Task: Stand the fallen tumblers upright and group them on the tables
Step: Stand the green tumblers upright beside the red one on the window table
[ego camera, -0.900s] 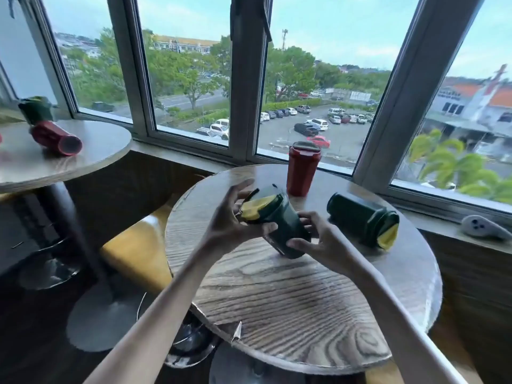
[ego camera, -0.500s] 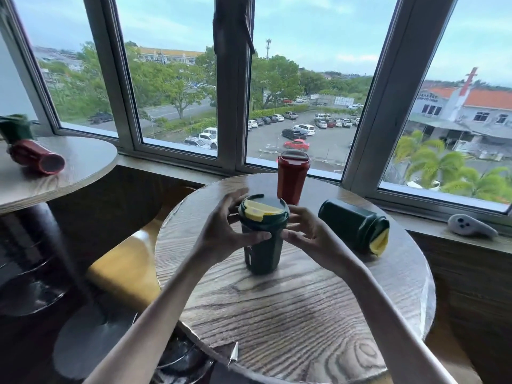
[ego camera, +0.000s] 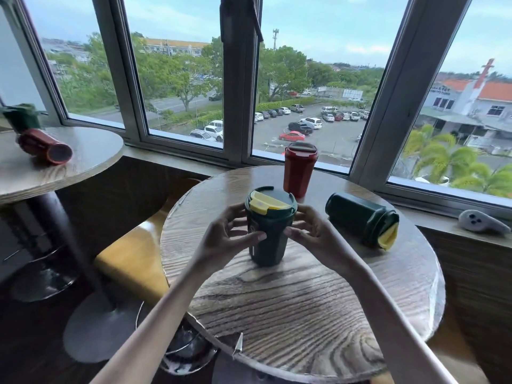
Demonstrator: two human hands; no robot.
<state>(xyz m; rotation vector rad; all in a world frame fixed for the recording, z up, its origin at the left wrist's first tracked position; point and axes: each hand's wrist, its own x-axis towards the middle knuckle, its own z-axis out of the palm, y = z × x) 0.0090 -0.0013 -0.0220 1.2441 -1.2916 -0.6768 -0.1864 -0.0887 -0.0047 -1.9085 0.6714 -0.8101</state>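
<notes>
My left hand [ego camera: 224, 236] and my right hand [ego camera: 314, 231] cup green tumbler [ego camera: 267, 245] from both sides, fingers curled round body, thumbs on near face. Tumbler upright on round table [ego camera: 304, 314], yellow-flap lid on top. Red tumbler [ego camera: 299, 170] upright just behind it, toward window. Second green tumbler [ego camera: 360, 217] lies on side to right, lid toward table rim. On side table [ego camera: 88, 153] at left: fallen red tumbler [ego camera: 44, 146], far green tumbler [ego camera: 20, 117] behind it, pose unclear. White controller [ego camera: 482, 221] on sill.

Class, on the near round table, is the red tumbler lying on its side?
No, the red tumbler stands upright on the round table, its base flat on the wood.
</notes>
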